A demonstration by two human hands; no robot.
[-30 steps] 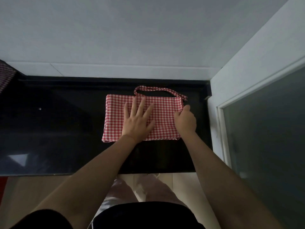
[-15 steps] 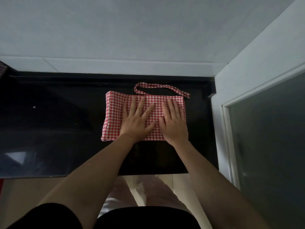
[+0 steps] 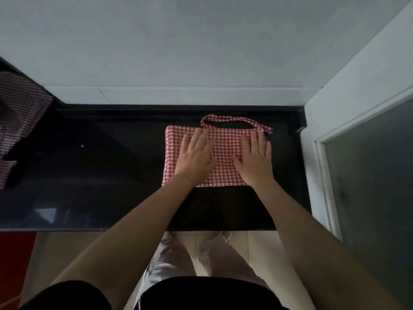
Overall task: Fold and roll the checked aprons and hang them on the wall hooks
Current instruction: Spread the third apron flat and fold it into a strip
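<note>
**Checked apron pressed flat under two palms**

The checked apron [image 3: 223,157], red and white, lies folded into a rectangle on the black table [image 3: 100,175], toward its right end near the white wall corner. Both hands lie flat on it with fingers straight and holding nothing: the left hand [image 3: 196,157] on the left half, the right hand [image 3: 254,159] on the right half, a strip of cloth bare between them. I judge they are spread this way to smooth the layers and keep the fold from springing open before rolling. One strap loop [image 3: 234,119] sticks out past the far edge, kept free, probably for the hook. No hooks are in view.

Count: one folded apron under two hands, one strap loop, and one more checked cloth [image 3: 20,117] at the far left edge, possibly another apron.
</note>
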